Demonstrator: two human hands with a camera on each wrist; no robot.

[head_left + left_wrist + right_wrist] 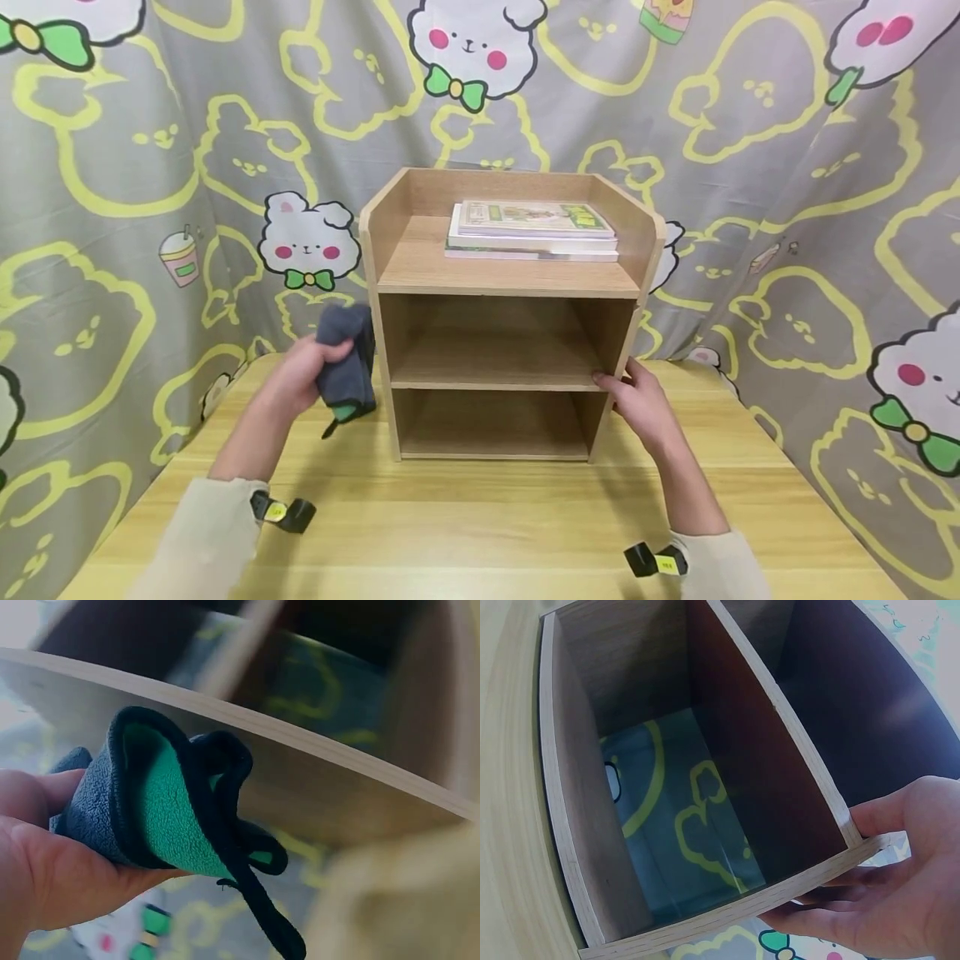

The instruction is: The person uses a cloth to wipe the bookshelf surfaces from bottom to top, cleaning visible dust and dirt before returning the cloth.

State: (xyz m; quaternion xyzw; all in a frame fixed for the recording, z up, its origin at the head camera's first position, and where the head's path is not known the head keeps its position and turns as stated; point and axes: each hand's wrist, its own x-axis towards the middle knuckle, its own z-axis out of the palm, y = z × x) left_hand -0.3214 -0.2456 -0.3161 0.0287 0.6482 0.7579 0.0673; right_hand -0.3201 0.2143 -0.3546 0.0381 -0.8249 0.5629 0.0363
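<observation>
A small wooden shelf unit (510, 292) stands upright on the table, its front toward me. At its left side my left hand (300, 371) grips a bunched cloth (345, 350), grey-blue outside, with a green inner face and dark edging in the left wrist view. Whether the cloth touches the side panel I cannot tell. On the other side, my right hand (643, 404) holds the right panel's front edge at the middle board. In the right wrist view the thumb is inside by that board (821, 769), the other fingers outside the panel.
A stack of several books (532, 242) lies on the unit's top board, between raised sides. Below are two open compartments. The light wooden table (480, 525) extends in front, and a patterned grey curtain (225, 50) hangs behind and at both sides.
</observation>
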